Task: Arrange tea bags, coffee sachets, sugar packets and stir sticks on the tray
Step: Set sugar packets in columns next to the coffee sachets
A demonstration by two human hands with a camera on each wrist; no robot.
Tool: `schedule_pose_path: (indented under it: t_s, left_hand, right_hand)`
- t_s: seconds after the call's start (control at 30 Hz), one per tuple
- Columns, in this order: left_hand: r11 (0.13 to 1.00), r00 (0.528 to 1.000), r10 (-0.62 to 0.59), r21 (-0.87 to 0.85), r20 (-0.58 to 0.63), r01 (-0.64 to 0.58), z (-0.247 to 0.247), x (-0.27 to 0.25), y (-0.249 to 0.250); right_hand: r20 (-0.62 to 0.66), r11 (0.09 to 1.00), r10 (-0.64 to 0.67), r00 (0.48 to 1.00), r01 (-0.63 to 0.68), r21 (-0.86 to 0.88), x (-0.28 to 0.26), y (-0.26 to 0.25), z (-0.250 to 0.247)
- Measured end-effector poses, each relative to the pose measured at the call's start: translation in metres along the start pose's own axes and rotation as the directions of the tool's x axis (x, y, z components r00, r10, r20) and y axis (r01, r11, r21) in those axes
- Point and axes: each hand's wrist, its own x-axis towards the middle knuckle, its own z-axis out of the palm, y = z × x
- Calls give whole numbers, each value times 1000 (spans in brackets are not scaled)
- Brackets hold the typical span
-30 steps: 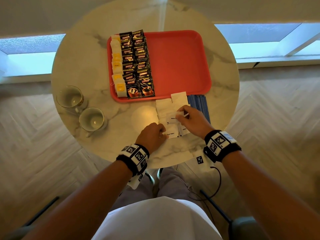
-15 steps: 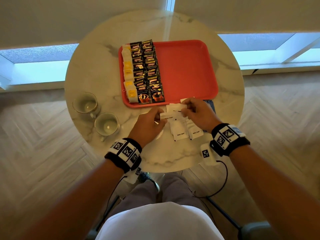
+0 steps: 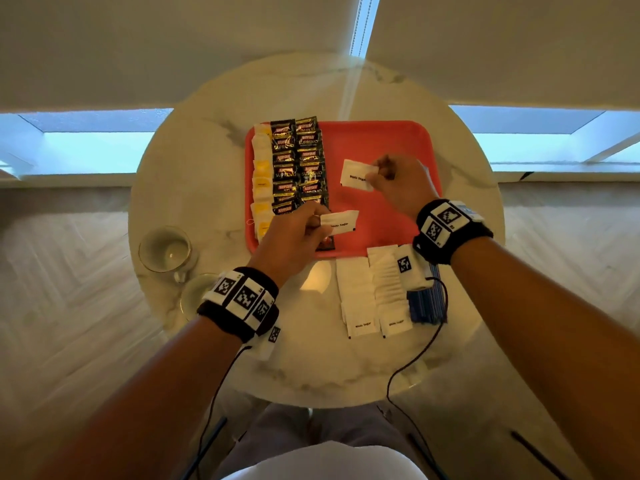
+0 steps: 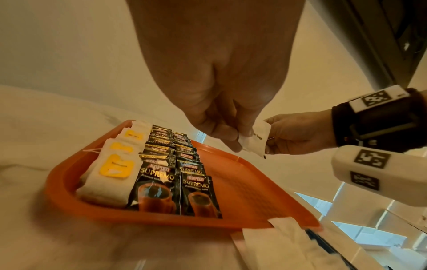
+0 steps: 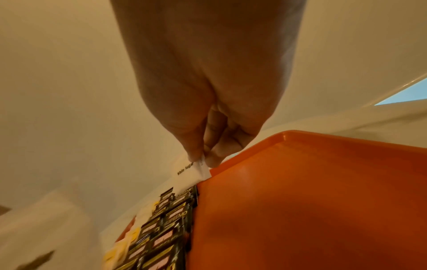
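A red tray point(image 3: 388, 140) lies on the round marble table point(image 3: 194, 188). Along its left side run a row of tea bags point(image 3: 262, 174) with yellow tags and two rows of black coffee sachets point(image 3: 299, 161). My left hand point(image 3: 294, 233) pinches a white sugar packet point(image 3: 341, 221) above the tray's front edge. My right hand point(image 3: 398, 181) pinches another white sugar packet point(image 3: 356, 174) over the tray's bare middle. In the right wrist view thumb and finger hold that packet point(image 5: 191, 172) by its corner. More sugar packets point(image 3: 375, 292) and blue stir sticks point(image 3: 427, 303) lie on the table in front of the tray.
Two glasses stand at the table's left: one point(image 3: 166, 251) further back, one point(image 3: 199, 294) partly behind my left wrist. A cable point(image 3: 412, 362) hangs from my right wristband across the table's front edge. The tray's right half point(image 4: 249, 182) is bare.
Both hands have lifted from the sugar pile in front of the tray and moved over the tray, each with one packet. The right hand went further back.
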Motion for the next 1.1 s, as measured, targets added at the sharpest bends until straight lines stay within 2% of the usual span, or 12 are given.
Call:
schedule_pose_path:
  t_s: [0.17, 0.27, 0.5, 0.7, 0.83, 0.97, 1.03, 1.1]
  left_hand:
    - [999, 1000, 13, 50, -6, -13, 5, 42, -4]
    - [996, 998, 11, 84, -55, -6, 10, 72, -8]
    - [998, 987, -14, 53, -160, 23, 13, 109, -10]
    - [998, 982, -19, 60, -189, 31, 15, 117, -15]
    - [998, 986, -29, 42, -166, 37, 16, 119, -18]
    - [997, 987, -43, 64, -156, 53, 14, 127, -17]
    - [997, 985, -49, 51, -166, 58, 11, 136, -14]
    - [998, 979, -38, 45, -198, 48, 9, 147, -9]
  right_hand:
    - [58, 993, -46, 997, 52, -110, 79, 12, 8]
    - [115, 987, -72, 991, 87, -136, 123, 13, 15]
    - [169, 984, -99, 981, 122, -132, 184, 9, 36]
    - [191, 980, -114, 975, 143, -142, 197, 17, 50]
    - [170, 976, -135, 976, 161, -146, 194, 19, 52]
    - [130, 991, -125, 984, 130, -34, 178, 8, 36]
    - [227, 990, -121, 966, 101, 98, 163, 1, 21]
    - [351, 968, -171, 921, 92, 233, 146, -2, 8]
